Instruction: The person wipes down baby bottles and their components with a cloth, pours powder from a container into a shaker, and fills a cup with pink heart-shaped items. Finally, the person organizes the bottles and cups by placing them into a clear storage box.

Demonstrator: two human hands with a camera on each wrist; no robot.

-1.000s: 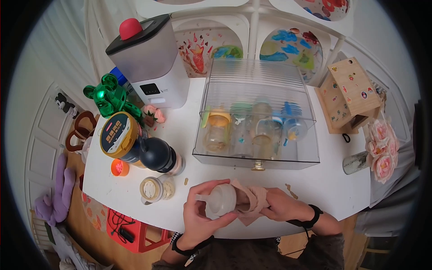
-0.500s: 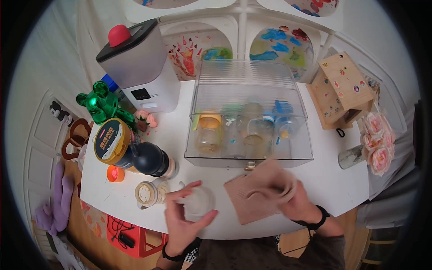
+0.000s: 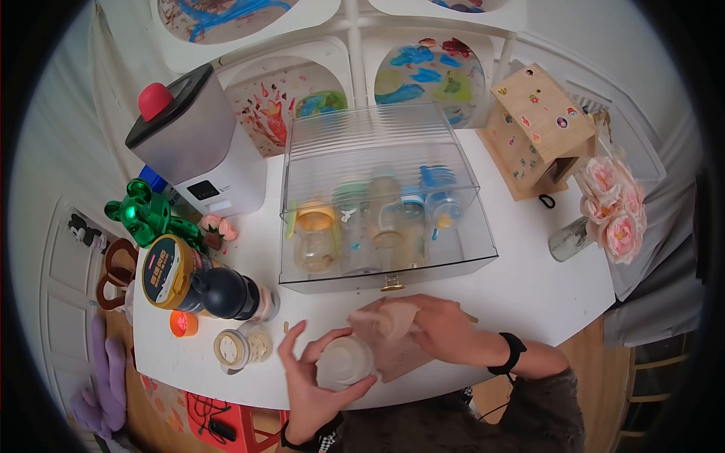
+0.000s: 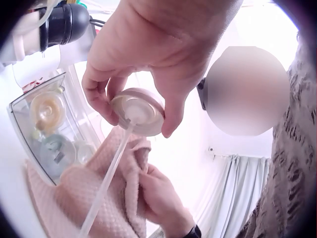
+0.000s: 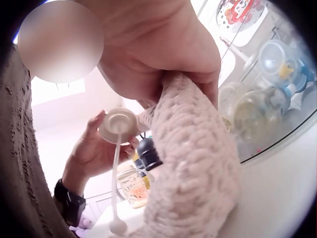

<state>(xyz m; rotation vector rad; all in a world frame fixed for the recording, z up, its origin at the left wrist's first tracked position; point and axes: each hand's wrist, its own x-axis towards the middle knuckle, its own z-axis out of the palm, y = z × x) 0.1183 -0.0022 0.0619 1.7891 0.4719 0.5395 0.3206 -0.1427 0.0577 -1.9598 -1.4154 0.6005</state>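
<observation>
My left hand (image 3: 317,385) pinches a round whitish lid (image 3: 346,362) by its rim at the front of the table. In the left wrist view a translucent straw (image 4: 106,183) hangs from the underside of the lid (image 4: 138,111); the right wrist view shows a small weight (image 5: 118,226) at the straw's end. My right hand (image 3: 453,332) grips a pink textured cloth (image 3: 400,355) just right of the lid. In the right wrist view the bunched cloth (image 5: 193,158) comes out from under the curled fingers.
A clear box (image 3: 385,272) with several bottles stands behind the hands. To the left are a lidded jar (image 3: 231,349), a dark rounded bottle (image 3: 226,294), a gold-lidded tub (image 3: 168,270) and a grey-white appliance (image 3: 204,143). Flowers (image 3: 615,208) and a wooden house (image 3: 540,124) stand right.
The head view has shifted. My right hand has brought the cloth from the right back beside the lid. The left hand, which moved away from the cloth earlier, still holds the lid.
</observation>
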